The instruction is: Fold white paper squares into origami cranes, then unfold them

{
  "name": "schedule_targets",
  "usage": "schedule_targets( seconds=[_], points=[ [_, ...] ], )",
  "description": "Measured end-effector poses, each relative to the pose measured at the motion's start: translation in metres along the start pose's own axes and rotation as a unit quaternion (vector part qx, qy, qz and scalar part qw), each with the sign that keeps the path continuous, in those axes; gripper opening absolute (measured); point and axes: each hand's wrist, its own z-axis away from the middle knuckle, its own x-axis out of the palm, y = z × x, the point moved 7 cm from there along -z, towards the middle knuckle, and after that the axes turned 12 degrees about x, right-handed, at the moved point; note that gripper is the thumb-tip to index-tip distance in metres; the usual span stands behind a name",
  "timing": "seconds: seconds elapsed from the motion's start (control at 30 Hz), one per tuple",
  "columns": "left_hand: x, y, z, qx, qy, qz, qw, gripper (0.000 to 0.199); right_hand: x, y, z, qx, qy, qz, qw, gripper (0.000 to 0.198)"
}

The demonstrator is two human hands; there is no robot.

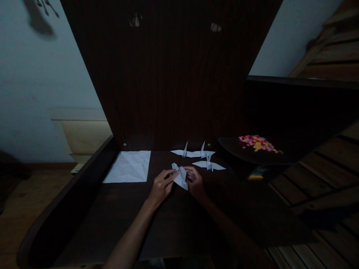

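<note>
Between my hands is a partly folded piece of white paper (181,178), creased into a pointed shape. My left hand (162,184) grips it from the left, its fingers pressed on the upper folds. My right hand (195,183) holds the right edge with curled fingers. Just beyond my hands lie folded white paper cranes with spread wings: one paper crane (209,165) nearer on the right, and others behind it against the back panel. To the left, a flat white sheet (127,167) covered in crease lines rests on the dark desk.
The dark wooden desk (168,231) has a raised side (70,194) on the left and a tall back panel (168,74). On a rounded shelf (230,147) at the right sits a pile of small pink, red and yellow pieces (256,142). Wooden slats show farther right.
</note>
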Motion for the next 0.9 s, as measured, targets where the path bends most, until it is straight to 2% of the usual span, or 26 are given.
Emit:
schedule_targets(
  seconds=[0.2,0.5,0.63,0.73,0.83,0.9],
  points=[
    [0.007,-0.002,0.004,-0.002,-0.02,-0.005,1.0,0.043,-0.003,-0.01,0.002,-0.025,0.031,0.036,0.999,0.024],
    [0.009,0.003,0.001,-0.05,0.015,0.074,0.996,0.037,-0.002,-0.029,0.01,-0.139,0.043,0.176,0.974,0.018],
    [0.005,0.006,-0.002,-0.076,0.021,0.097,0.992,0.041,0.0,-0.035,0.013,-0.172,0.052,0.199,0.963,0.015],
    [0.0,0.005,-0.003,-0.102,0.024,0.126,0.986,0.041,-0.004,-0.034,0.011,-0.146,0.071,0.178,0.971,0.016],
    [-0.004,-0.001,-0.003,-0.143,0.047,0.182,0.972,0.037,-0.009,-0.023,0.004,-0.058,0.066,0.111,0.99,0.021],
    [-0.005,-0.009,-0.001,-0.189,0.085,0.217,0.954,0.043,-0.008,-0.013,0.0,-0.004,0.039,0.053,0.998,0.026]
  ],
)
